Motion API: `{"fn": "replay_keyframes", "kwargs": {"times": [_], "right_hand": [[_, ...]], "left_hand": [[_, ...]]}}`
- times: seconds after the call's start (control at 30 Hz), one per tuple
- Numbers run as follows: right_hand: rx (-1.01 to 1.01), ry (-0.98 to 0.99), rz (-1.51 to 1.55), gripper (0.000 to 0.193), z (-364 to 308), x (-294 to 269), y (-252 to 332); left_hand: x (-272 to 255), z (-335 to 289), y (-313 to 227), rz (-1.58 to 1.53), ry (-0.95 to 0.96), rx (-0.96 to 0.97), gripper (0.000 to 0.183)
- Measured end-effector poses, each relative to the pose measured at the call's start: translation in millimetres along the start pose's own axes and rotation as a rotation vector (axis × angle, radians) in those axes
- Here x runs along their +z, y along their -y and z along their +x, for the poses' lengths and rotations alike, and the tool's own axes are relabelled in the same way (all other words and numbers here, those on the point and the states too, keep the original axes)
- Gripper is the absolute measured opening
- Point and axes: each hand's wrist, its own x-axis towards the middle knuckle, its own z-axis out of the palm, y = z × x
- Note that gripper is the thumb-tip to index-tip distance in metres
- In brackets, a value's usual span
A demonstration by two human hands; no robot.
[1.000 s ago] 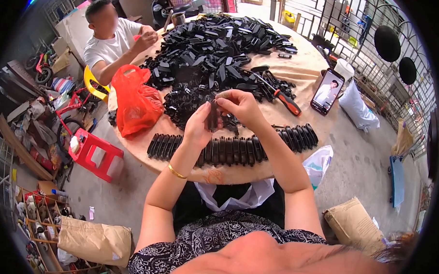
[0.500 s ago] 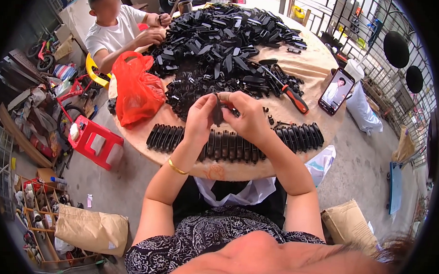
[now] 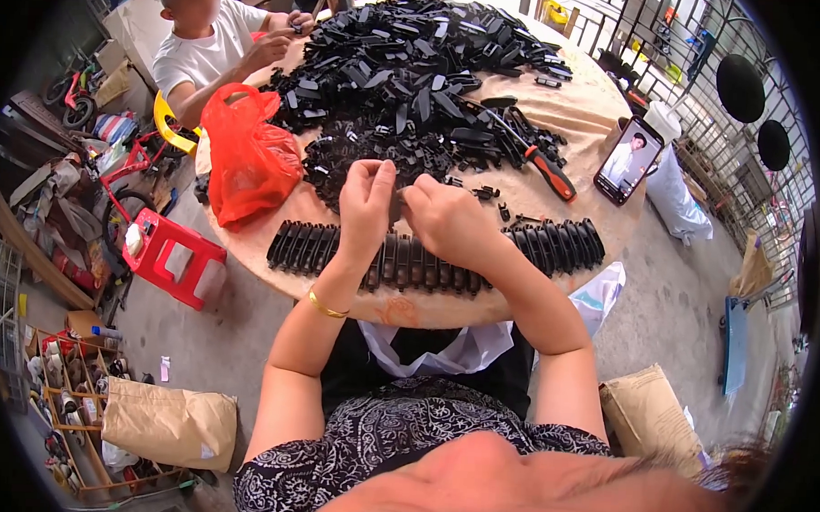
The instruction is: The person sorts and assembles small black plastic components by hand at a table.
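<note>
Left hand (image 3: 364,216) and right hand (image 3: 454,221) pinch a black part (image 3: 395,206) above the beige-draped table (image 3: 573,113). A red stool (image 3: 156,247) flanks it.

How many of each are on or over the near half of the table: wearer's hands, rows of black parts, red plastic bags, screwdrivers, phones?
Left hand and right hand: 2
Row of black parts: 1
Red plastic bag: 1
Screwdriver: 1
Phone: 1
Total: 6

Dark part (image 3: 395,207) in left grip (image 3: 365,211)
</note>
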Motion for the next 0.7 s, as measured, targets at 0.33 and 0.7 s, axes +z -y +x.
{"fn": "replay_keyframes", "kwargs": {"times": [0.33, 0.7], "right_hand": [[0.051, 0.105, 0.266, 0.03, 0, -1, 5], [0.607, 0.599, -0.405, 0.024, -28, -27, -88]], "left_hand": [[-3, 4, -4, 0.168, -0.134, 0.135, 0.021], [-164, 0, -21, 1.18, 0.149, -0.032, 0.035]]}}
